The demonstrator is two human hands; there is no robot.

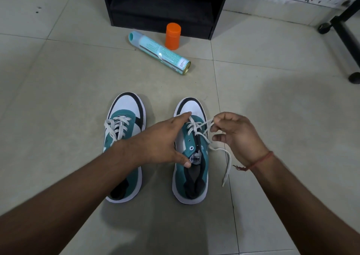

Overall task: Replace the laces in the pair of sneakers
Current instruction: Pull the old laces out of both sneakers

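Two teal, white and black sneakers stand side by side on the tiled floor, toes pointing away. The left sneaker point(126, 137) has its white lace threaded through the upper eyelets. My left hand point(165, 139) rests spread on the right sneaker point(191, 157), index finger at the toe, thumb by the tongue label. My right hand point(237, 135) pinches the white lace point(227, 161) of that shoe beside its top crossings. The lace's loose end hangs down to the floor on the right. Lower eyelets of the right sneaker are bare.
A teal spray can point(159, 53) lies on the floor beyond the shoes, next to an upright orange container point(173, 36). A black open cabinet point(163, 7) stands behind them. Black furniture legs point(348, 36) are at the far right.
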